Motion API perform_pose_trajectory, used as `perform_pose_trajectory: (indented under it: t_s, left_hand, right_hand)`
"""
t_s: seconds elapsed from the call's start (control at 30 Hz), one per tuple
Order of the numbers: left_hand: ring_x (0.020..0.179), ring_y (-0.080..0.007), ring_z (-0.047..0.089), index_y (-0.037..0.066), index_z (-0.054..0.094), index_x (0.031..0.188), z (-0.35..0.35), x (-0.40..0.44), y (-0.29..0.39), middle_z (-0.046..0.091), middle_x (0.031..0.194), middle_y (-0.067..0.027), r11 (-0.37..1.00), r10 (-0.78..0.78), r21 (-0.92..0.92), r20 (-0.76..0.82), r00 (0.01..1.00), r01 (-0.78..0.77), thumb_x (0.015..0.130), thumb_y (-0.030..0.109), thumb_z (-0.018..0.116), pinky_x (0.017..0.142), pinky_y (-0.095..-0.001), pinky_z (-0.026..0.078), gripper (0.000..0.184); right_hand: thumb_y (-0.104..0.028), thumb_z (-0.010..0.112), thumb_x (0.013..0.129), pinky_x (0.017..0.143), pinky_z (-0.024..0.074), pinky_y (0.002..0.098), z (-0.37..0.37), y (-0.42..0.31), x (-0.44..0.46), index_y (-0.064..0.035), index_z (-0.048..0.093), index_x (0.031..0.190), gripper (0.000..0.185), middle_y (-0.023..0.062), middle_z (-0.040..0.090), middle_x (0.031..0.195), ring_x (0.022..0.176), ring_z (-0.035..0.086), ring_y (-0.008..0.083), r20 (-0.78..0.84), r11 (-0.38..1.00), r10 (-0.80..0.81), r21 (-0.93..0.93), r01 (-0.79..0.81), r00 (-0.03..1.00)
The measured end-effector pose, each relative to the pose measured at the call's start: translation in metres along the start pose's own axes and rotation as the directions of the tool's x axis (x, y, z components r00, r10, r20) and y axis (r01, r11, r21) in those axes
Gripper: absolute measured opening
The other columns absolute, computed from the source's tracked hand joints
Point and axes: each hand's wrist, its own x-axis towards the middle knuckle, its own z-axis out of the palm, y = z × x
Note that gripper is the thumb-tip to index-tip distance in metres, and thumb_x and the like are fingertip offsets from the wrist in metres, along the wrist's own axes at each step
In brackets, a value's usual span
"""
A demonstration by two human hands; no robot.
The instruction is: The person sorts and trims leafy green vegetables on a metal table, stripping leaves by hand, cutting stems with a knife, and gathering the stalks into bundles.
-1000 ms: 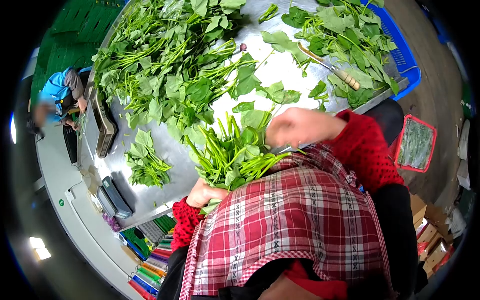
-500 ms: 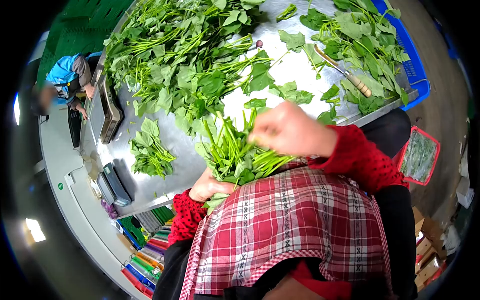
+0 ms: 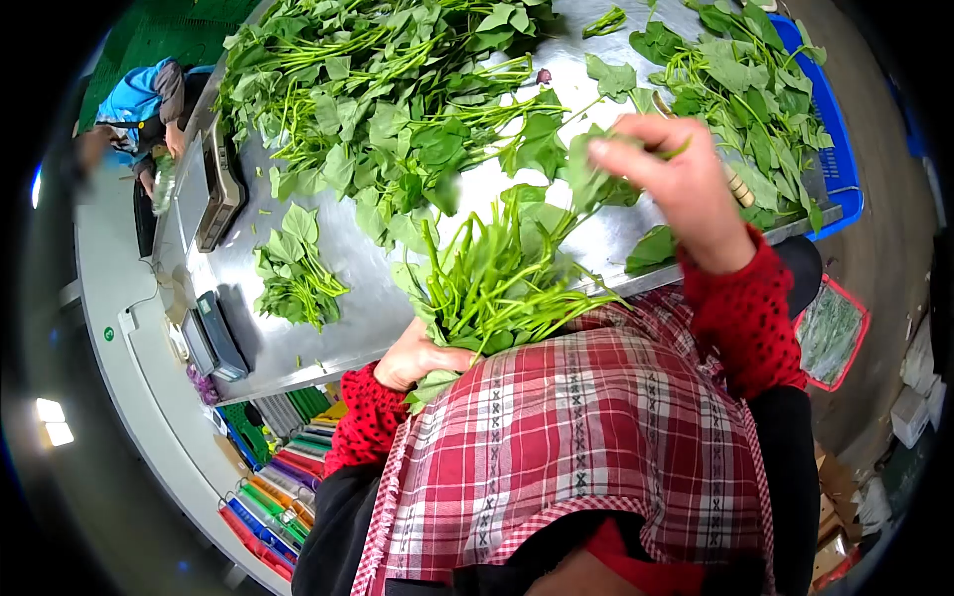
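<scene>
My left hand (image 3: 422, 358) is wrapped round a bunch of leafy green stems (image 3: 487, 288) at the metal table's front edge, against the checked apron. Raised above the table to the right, my right hand (image 3: 676, 164) pinches a green leafy sprig (image 3: 593, 179). A large heap of leafy greens (image 3: 348, 109) covers the back left of the table. A smaller bundle (image 3: 298, 268) lies at the left. Beyond my right hand is another pile of greens (image 3: 745, 79), with a wooden-handled knife (image 3: 740, 189) partly hidden by my hand.
A scale (image 3: 221, 184) and a grey device (image 3: 221, 338) stand along the left table edge. A person in blue (image 3: 139, 94) is beyond them, holding something clear. A blue basket (image 3: 840, 174) is at the right; a red-rimmed crate (image 3: 833, 333) sits below it.
My right hand has moved up and right from beside the bunch and now has a leafy sprig in its fingers. My left hand stays round the bunch.
</scene>
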Motion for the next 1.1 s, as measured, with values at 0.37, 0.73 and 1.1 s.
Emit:
perform_pose_trajectory:
  t_s: [0.37,0.73,1.1]
  left_hand:
    - [0.114,-0.0179,0.053,0.002,0.037,0.139,0.006,0.000,0.002,0.054,0.127,-0.0080,0.995,0.090,0.036,0.016,0.996,-0.091,0.070,-0.006,0.075,0.099,-0.0325,0.043,0.080]
    - [0.125,-0.0199,0.045,0.003,0.030,0.144,0.010,0.006,0.012,0.047,0.137,-0.0091,0.988,0.136,0.060,0.120,0.983,-0.144,0.073,0.004,0.078,0.107,-0.0350,0.034,0.086]
    - [0.127,-0.0198,0.041,0.002,0.029,0.145,0.008,0.006,0.006,0.046,0.137,-0.0099,0.987,0.131,0.081,0.092,0.987,-0.139,0.074,0.010,0.079,0.109,-0.0349,0.030,0.087]
  right_hand:
    - [-0.017,0.064,0.086,0.053,0.0433,0.0238,0.009,0.015,-0.005,0.0004,0.070,0.079,0.020,0.0047,0.063,0.064,0.056,0.056,0.0084,0.213,0.987,0.085,0.116,-0.112,0.973]
    - [-0.014,0.070,0.079,0.053,0.0454,0.0303,0.057,0.021,-0.030,0.0016,0.067,0.086,0.017,0.0115,0.064,0.065,0.053,0.058,0.0163,0.453,0.986,0.133,-0.151,-0.071,0.881]
    - [-0.011,0.072,0.076,0.062,0.0456,0.0249,-0.005,-0.009,-0.010,-0.0030,0.068,0.089,0.016,0.0061,0.065,0.084,0.071,0.058,0.0124,-0.024,0.836,-0.215,-0.522,0.171,0.976]
